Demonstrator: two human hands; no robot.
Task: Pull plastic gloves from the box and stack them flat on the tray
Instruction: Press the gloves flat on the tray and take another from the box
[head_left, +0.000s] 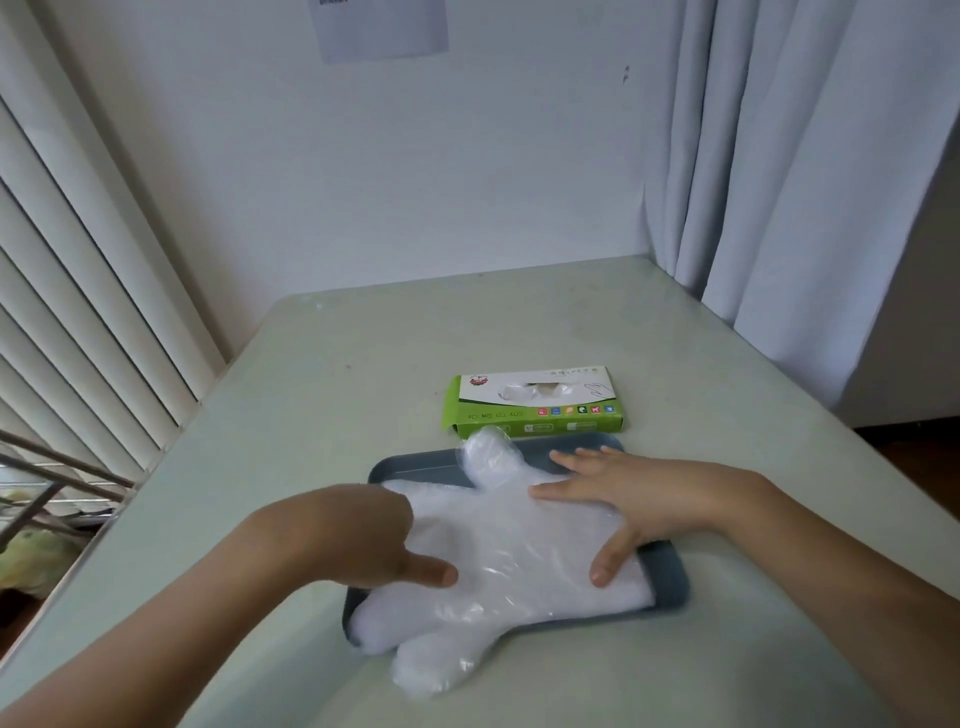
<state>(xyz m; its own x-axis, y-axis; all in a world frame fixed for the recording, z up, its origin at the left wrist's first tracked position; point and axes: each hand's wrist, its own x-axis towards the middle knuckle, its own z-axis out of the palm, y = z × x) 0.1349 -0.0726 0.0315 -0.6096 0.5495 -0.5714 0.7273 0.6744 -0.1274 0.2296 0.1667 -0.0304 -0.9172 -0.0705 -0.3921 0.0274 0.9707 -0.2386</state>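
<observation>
The plastic gloves (519, 551) lie in a flat stack on the dark tray (671, 571), with their finger ends spilling over the near rim onto the desk (519, 322). The right hand (623, 493) rests palm-down on the stack, its grip spread wide with fingers and thumb straight. The left hand (358, 535) touches the stack with a straight thumb. Its fingers are hidden, so I cannot tell that grip. The green box (535, 402) sits just behind the tray.
</observation>
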